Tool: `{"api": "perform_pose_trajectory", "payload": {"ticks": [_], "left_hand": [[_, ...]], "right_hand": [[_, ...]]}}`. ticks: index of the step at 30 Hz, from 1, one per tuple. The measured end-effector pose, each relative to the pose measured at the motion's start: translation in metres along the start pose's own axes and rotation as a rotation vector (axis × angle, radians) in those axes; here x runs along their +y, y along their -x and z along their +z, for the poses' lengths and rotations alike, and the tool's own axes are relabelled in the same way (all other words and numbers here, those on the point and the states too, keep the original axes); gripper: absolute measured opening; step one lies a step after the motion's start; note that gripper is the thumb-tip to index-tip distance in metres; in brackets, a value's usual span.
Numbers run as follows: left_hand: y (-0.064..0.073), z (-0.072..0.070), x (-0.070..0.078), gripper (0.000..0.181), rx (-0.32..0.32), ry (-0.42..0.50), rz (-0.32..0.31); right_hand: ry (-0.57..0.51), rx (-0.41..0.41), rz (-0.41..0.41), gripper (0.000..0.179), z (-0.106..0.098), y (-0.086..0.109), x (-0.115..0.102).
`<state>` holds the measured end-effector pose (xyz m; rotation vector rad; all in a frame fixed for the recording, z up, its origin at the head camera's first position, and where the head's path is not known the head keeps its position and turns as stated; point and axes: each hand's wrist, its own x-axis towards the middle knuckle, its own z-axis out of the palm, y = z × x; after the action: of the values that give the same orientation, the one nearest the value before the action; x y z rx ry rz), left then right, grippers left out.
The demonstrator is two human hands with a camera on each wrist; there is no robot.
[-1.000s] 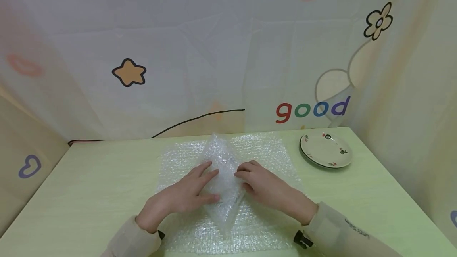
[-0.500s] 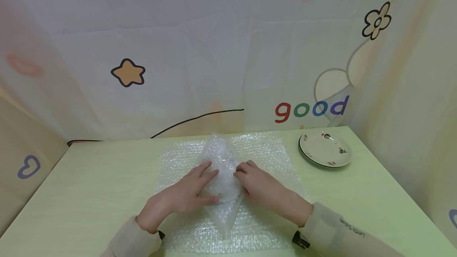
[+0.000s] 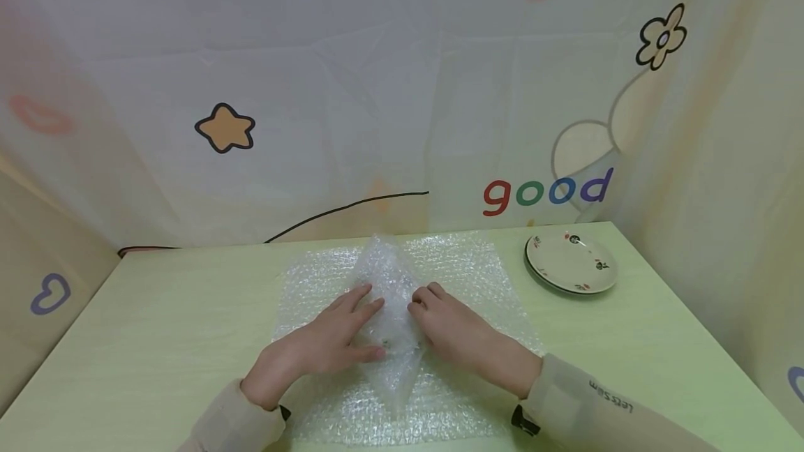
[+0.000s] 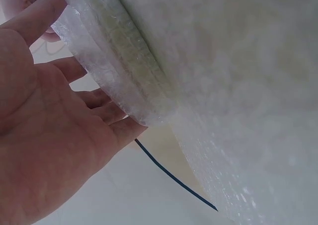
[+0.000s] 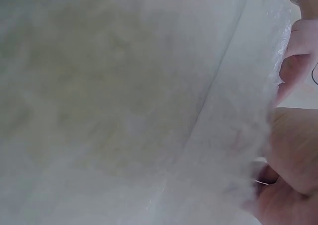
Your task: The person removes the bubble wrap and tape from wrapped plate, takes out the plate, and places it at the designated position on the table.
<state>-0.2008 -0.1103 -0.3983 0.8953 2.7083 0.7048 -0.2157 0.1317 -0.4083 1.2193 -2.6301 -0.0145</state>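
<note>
A folded bubble-wrap bundle (image 3: 391, 274) lies in the middle of a larger bubble-wrap sheet (image 3: 465, 264), with small dark marks showing through its film. My left hand (image 3: 323, 337) rests on the bundle's left side, fingers spread and fairly straight. In the left wrist view, that hand's fingers (image 4: 69, 68) reach to the edge of the wrapped layers. On the right side, my right hand (image 3: 455, 326) has its fingers curled and pinches the bubble wrap at the bundle's edge. The right wrist view shows film across most of it, and what lies inside the bundle is mostly hidden.
Two stacked plates (image 3: 571, 264) with small floral prints sit at the table's back right. The pale green table (image 3: 163, 326) extends to either side of the sheet. Behind it hangs a printed curtain (image 3: 352, 124).
My right hand has shifted slightly left over the bundle, drawing the film at its right edge inward. The left hand stays in place.
</note>
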Motion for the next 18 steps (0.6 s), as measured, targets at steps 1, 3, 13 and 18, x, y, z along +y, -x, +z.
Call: {"api": "perform_pose_trajectory", "payload": {"ticks": [1,3,13,18], "left_hand": [[0.0003,-0.0003,0.0003,0.076,0.001,-0.001,0.000],[0.0010,-0.0009,0.0006,0.076,0.005,0.000,0.000],[0.0013,-0.0012,0.0008,0.077,0.008,-0.001,-0.003],[0.0006,-0.0006,0.0006,0.076,0.001,0.006,-0.004]], "right_hand": [[-0.003,-0.002,-0.001,0.023,-0.0004,0.0000,0.0000],[-0.006,-0.005,-0.004,0.023,-0.0012,-0.0003,0.0000],[-0.014,-0.008,-0.011,0.022,-0.0023,-0.0014,0.0009],[-0.057,0.034,0.007,0.028,-0.0029,0.0009,0.0021]]}}
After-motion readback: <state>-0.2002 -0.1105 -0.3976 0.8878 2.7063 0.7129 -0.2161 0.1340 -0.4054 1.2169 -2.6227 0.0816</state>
